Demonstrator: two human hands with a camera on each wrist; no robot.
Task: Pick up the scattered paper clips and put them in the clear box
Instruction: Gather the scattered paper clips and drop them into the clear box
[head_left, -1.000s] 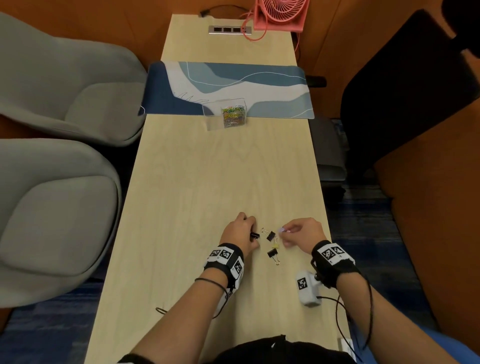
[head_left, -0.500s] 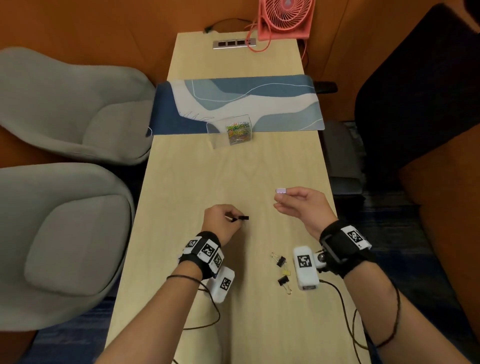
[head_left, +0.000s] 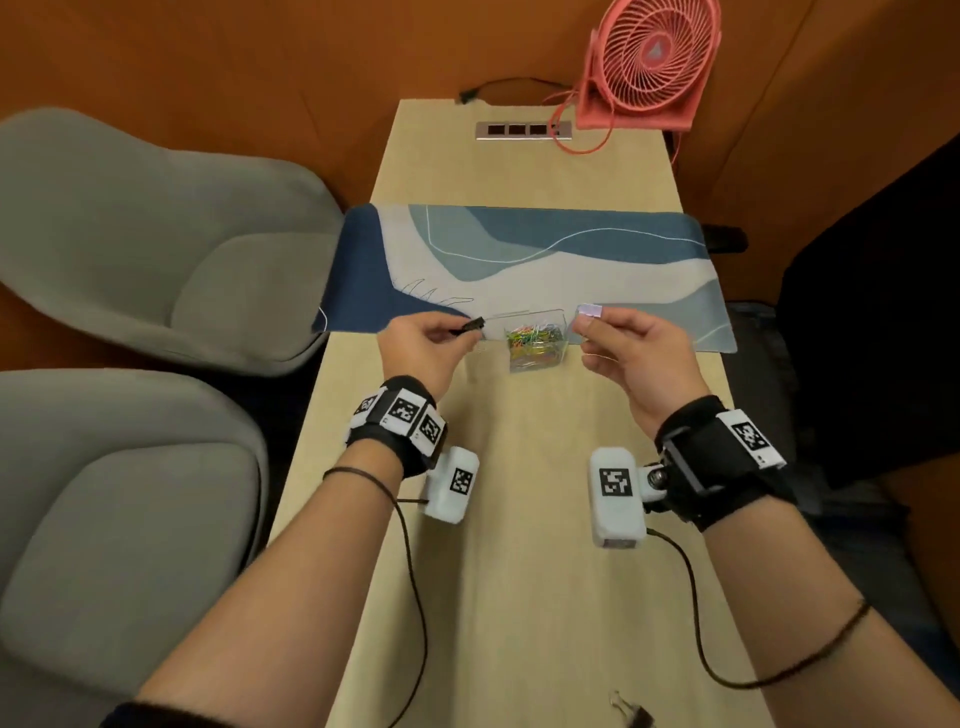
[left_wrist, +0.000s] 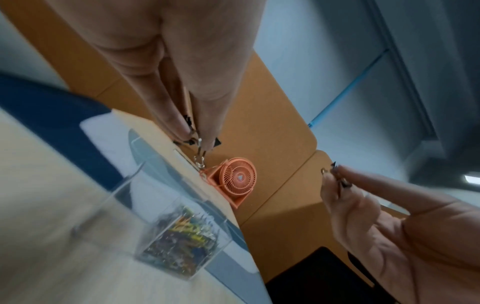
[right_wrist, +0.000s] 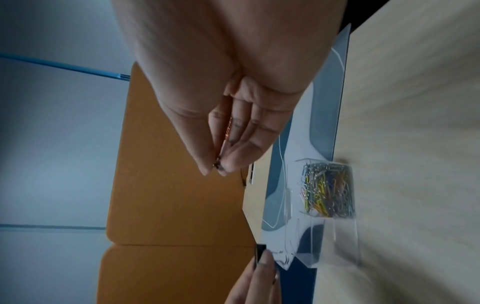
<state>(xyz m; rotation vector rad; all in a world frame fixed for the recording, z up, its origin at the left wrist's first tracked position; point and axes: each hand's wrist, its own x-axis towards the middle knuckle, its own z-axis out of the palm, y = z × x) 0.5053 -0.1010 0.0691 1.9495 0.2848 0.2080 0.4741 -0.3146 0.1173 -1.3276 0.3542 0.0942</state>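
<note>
The clear box (head_left: 535, 340), part full of coloured paper clips, stands at the near edge of the blue desk mat (head_left: 519, 260). My left hand (head_left: 428, 338) pinches a black binder clip (head_left: 472, 324) just left of the box. My right hand (head_left: 628, 343) pinches a pale lilac clip (head_left: 590, 310) just right of it. Both hands hover above table height. The left wrist view shows the black clip (left_wrist: 197, 142) with its wire handles hanging over the box (left_wrist: 171, 232). In the right wrist view the fingertips pinch the clip (right_wrist: 218, 164) beside the box (right_wrist: 330, 197).
Another black binder clip (head_left: 631, 714) lies at the table's near edge. A pink fan (head_left: 649, 67) and a socket strip (head_left: 523, 130) sit at the far end. Grey chairs (head_left: 156, 249) stand left of the narrow table (head_left: 519, 571), a dark chair (head_left: 872, 312) on the right.
Both hands have carried their clips away from the near part of the table up to either side of the clear box. The remaining clips have fallen behind, near the bottom edge.
</note>
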